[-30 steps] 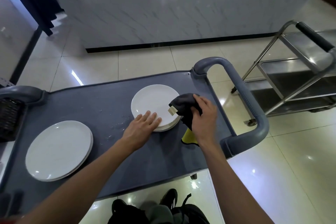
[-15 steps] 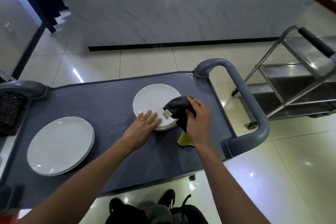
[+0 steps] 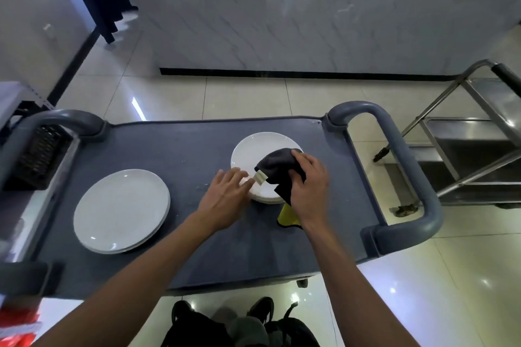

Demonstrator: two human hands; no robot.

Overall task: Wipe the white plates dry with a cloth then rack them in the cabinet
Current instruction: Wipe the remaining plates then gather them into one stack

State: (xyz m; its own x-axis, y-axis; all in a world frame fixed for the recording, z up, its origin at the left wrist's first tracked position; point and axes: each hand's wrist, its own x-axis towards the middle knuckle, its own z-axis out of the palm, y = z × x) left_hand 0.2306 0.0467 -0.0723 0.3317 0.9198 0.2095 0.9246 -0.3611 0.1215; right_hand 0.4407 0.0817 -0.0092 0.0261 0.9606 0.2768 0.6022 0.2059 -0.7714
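Observation:
Two stacks of white plates sit on a grey cart (image 3: pixel 174 149). The right stack (image 3: pixel 255 151) lies under both hands. My right hand (image 3: pixel 308 187) grips a dark grey cloth (image 3: pixel 277 163) with a yellow underside and presses it onto the top plate's near right part. My left hand (image 3: pixel 225 196) lies with straight fingers on the stack's near left rim. The left stack (image 3: pixel 121 210) stands apart, untouched.
The cart has thick grey handles at its right end (image 3: pixel 403 172) and left end (image 3: pixel 56 121). A steel trolley (image 3: pixel 465 149) stands to the right on the tiled floor. A black basket (image 3: pixel 36 155) sits at the left. Water drops mark the cart top near the right stack.
My right hand has slid the cloth leftward over the top plate. My left hand stays on the rim. The camera has tilted, so the whole scene sits lower in the frame.

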